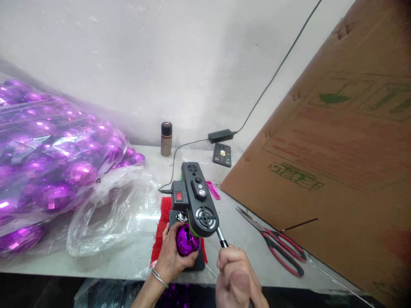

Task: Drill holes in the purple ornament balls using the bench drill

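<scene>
A shiny purple ball ornament (pixel 187 242) sits on the base of a small black bench machine (pixel 194 192), below its round front head. My left hand (pixel 173 252), with a bangle at the wrist, is wrapped round the ball from the left and front. To the right, my right hand (pixel 234 273) is closed in a fist on the black grip of the machine's metal lever (pixel 221 237). A red rocker switch (pixel 179 196) shows on the machine's left side. Red cloth (pixel 157 246) lies under the base. The ball's top is partly hidden by the machine head.
Clear plastic bags of purple balls (pixel 58 158) fill the left. A large cardboard box (pixel 321 149) leans in on the right, with red-handled scissors (pixel 276 244) beside it. Behind are a dark-capped bottle (pixel 166 139), a power adapter (pixel 221 136) with cable, and a dark patterned phone-like slab (pixel 221 155).
</scene>
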Motion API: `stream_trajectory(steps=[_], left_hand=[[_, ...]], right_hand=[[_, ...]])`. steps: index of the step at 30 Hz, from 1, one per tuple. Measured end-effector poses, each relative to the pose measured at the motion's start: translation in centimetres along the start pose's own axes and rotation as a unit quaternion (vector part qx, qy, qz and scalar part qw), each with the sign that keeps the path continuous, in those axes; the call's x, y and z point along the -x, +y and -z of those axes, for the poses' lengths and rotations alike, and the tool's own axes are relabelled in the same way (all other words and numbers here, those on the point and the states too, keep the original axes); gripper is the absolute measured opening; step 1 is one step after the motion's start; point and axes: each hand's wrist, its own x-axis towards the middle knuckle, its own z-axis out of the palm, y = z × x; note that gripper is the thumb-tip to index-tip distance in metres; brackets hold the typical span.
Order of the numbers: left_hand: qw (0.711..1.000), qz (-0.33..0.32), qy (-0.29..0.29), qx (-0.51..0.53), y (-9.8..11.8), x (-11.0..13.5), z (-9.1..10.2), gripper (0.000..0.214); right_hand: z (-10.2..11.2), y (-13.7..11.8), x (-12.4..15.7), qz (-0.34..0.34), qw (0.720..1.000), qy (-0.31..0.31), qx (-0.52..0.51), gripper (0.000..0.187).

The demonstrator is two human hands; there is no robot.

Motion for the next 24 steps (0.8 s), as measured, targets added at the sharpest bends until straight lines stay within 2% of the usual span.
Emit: stream_trajectory(steps=[8,19,24], left_hand=[[0.995,-0.053,0.017,-0.083,-0.38,-0.1,-0.16,0.071],[0.996,-0.055,0.005,-0.065,-0.95,-0.49,-0.39,0.073],[0.997,-0.058,0.008,-0.055,-0.98,-0.65,-0.58,0.071]], right_hand=[[0.08,0.53,0.14,-0.007,0.999,-0.02,-0.025,0.051],[-0.47,0.63,0.7,-0.025,0.998,0.019,-0.056,0.05],[-0.76,0.93,0.72,-0.006,0.998,0.034,-0.059,0.048]])
